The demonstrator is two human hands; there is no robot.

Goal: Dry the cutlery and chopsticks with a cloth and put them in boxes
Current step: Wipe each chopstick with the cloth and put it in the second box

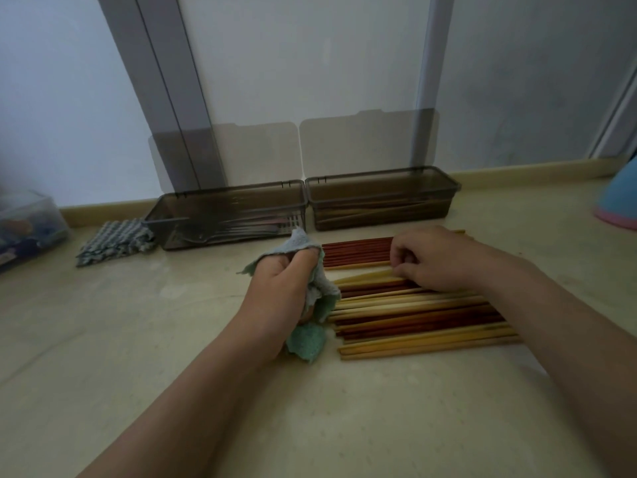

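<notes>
A pile of red and pale wooden chopsticks [413, 315] lies flat on the floor in front of me. My left hand [282, 288] is closed around a crumpled green-blue cloth [310, 336] at the chopsticks' left ends. My right hand [434, 260] pinches pale chopsticks [365, 279] near the top of the pile. Behind stand two smoky transparent boxes with raised lids: the left box [227, 215] holds metal cutlery, the right box [382, 198] holds a few chopsticks.
A folded checked cloth [113, 241] lies left of the left box. A clear plastic container [27, 229] sits at the far left. A blue and pink object [620, 201] is at the right edge. The wall and a door frame rise right behind the boxes.
</notes>
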